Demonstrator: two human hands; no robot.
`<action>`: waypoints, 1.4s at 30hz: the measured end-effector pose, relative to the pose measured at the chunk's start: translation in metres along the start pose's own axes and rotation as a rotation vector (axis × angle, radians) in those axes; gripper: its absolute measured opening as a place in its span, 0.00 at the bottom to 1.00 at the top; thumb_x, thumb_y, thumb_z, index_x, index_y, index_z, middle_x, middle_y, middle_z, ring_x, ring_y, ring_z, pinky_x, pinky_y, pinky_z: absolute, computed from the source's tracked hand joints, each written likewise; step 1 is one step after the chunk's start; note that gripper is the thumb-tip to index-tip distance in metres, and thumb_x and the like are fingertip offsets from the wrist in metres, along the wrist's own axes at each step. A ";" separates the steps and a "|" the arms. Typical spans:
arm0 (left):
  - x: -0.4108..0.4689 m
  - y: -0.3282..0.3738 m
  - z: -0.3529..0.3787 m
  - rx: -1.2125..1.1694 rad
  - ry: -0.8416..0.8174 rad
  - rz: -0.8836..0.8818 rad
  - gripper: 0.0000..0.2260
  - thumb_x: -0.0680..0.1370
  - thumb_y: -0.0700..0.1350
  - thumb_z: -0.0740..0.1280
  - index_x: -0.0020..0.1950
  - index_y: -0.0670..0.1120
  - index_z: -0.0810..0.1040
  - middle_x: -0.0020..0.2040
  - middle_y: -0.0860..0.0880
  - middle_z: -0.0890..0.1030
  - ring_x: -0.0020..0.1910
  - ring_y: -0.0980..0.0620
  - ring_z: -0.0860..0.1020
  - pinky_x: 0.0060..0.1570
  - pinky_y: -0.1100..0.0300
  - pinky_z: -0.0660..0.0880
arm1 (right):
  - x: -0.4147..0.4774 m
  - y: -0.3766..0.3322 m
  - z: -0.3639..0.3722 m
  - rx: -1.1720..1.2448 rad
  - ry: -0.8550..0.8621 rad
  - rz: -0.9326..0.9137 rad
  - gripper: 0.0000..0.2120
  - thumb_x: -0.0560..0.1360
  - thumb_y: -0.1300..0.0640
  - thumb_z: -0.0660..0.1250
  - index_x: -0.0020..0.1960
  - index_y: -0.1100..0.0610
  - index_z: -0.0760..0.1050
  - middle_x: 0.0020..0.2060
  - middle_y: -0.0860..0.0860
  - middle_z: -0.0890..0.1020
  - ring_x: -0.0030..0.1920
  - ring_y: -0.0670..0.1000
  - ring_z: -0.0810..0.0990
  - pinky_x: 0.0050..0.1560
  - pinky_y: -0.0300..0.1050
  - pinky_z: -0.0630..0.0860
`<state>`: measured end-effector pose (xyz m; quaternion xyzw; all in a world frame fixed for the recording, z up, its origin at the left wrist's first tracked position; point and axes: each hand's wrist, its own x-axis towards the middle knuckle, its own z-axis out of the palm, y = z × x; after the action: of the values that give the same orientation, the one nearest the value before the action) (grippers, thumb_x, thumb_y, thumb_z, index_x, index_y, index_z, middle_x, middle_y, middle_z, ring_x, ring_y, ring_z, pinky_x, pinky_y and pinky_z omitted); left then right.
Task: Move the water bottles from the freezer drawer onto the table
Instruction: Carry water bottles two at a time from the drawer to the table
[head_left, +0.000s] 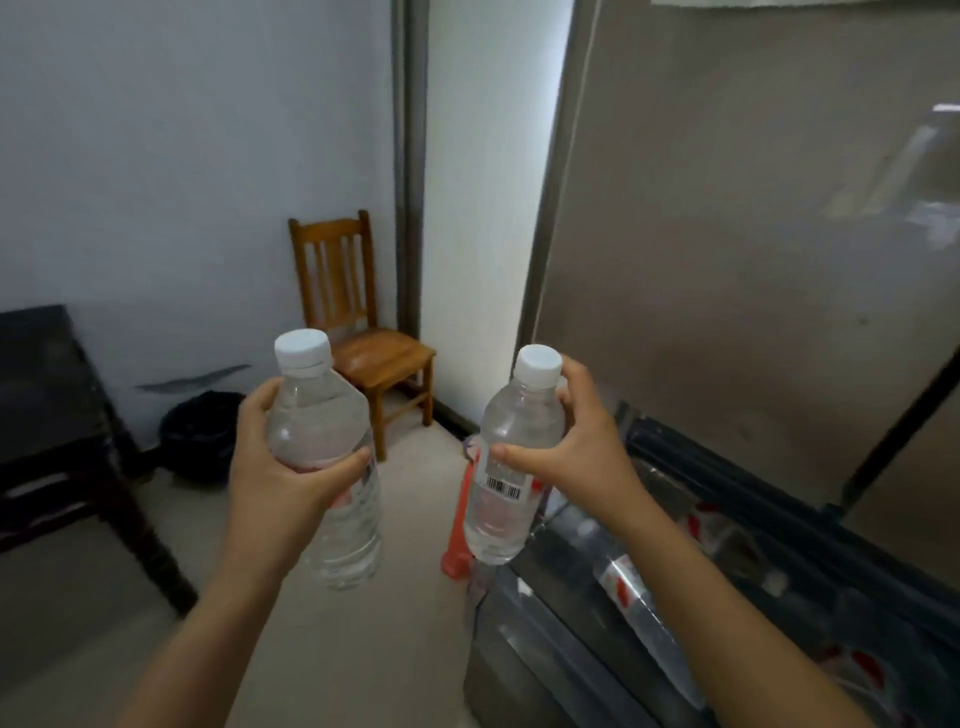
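My left hand (270, 467) grips a clear water bottle (327, 415) with a white cap, held upright in the air over the floor. My right hand (582, 441) grips a second clear, white-capped water bottle (514, 431) with a barcode label, also upright, at the left edge of the open freezer drawer (597, 623). More bottles with red labels lie inside the drawer (623, 577). The dark table (41, 395) stands at the far left, well apart from both hands.
The tall fridge door (727, 260) fills the right side. A wooden chair (358, 332) stands in the corner, a black bin (200, 436) beside it. An orange object (460, 525) stands on the floor by the drawer. Pale floor lies between table and drawer.
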<state>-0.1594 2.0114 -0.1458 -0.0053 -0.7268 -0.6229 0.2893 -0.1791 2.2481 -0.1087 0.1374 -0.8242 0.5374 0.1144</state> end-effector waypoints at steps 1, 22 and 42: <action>-0.005 -0.006 -0.015 0.039 0.062 -0.017 0.34 0.62 0.38 0.77 0.59 0.61 0.66 0.52 0.58 0.74 0.49 0.64 0.74 0.44 0.65 0.70 | 0.006 0.000 0.013 0.014 -0.054 -0.019 0.37 0.60 0.54 0.77 0.53 0.25 0.59 0.52 0.36 0.73 0.54 0.42 0.75 0.51 0.39 0.76; -0.270 -0.009 -0.142 0.324 0.690 -0.513 0.32 0.55 0.49 0.74 0.49 0.75 0.64 0.48 0.61 0.75 0.46 0.56 0.76 0.40 0.60 0.74 | -0.082 0.024 0.133 -0.063 -0.764 -0.120 0.36 0.60 0.53 0.77 0.57 0.35 0.58 0.48 0.44 0.76 0.52 0.51 0.77 0.51 0.50 0.78; -0.456 0.067 -0.376 0.509 1.209 -0.517 0.43 0.58 0.41 0.81 0.67 0.52 0.63 0.61 0.47 0.73 0.59 0.43 0.73 0.59 0.40 0.70 | -0.256 -0.136 0.352 0.029 -1.123 -0.383 0.37 0.60 0.53 0.77 0.55 0.29 0.57 0.45 0.32 0.72 0.50 0.45 0.75 0.48 0.43 0.76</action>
<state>0.4007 1.8460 -0.2591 0.5827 -0.5396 -0.3760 0.4774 0.0938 1.9000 -0.2184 0.5487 -0.7116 0.3634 -0.2461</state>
